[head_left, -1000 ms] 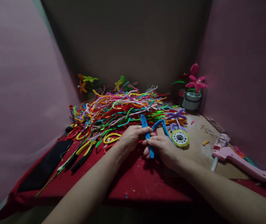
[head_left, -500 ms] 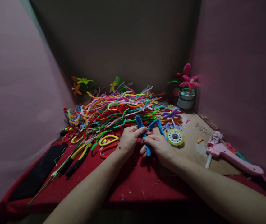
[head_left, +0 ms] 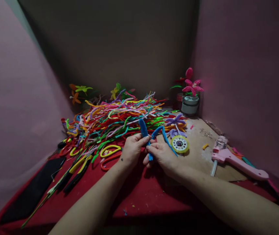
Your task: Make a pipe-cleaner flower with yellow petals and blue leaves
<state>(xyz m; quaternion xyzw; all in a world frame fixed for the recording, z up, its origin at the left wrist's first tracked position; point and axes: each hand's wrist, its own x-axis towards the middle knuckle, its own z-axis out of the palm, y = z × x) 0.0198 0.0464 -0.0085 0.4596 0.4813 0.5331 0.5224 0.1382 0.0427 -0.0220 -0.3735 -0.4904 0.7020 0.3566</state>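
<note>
A blue fuzzy pipe cleaner (head_left: 143,127), formed into a flat petal-like strip, stands tilted between my hands. My left hand (head_left: 132,149) pinches it around the middle with thumb and fingers. Lower down, my right hand (head_left: 162,155) grips the same strip, and its short end pokes out below the fingertips. A bent blue length (head_left: 164,133) arches up behind my right hand and comes down beside a yellow tape roll (head_left: 180,144); whether it joins the held strip is hidden. Behind both hands lies a big heap of multicoloured pipe cleaners (head_left: 120,114).
Scissors (head_left: 110,150) and black-and-yellow pliers (head_left: 78,173) lie left, near a black flat case (head_left: 33,191). A pink glue gun (head_left: 237,162) rests on cardboard (head_left: 200,160) at right. Purple (head_left: 176,120) and pink (head_left: 192,87) fuzzy flowers stand behind. Red cloth (head_left: 151,195) covers the table.
The surroundings have shifted slightly left in view as the camera turned. Both hands keep their hold on the blue pipe cleaner, whose lower end now shows a little less below my fingers.
</note>
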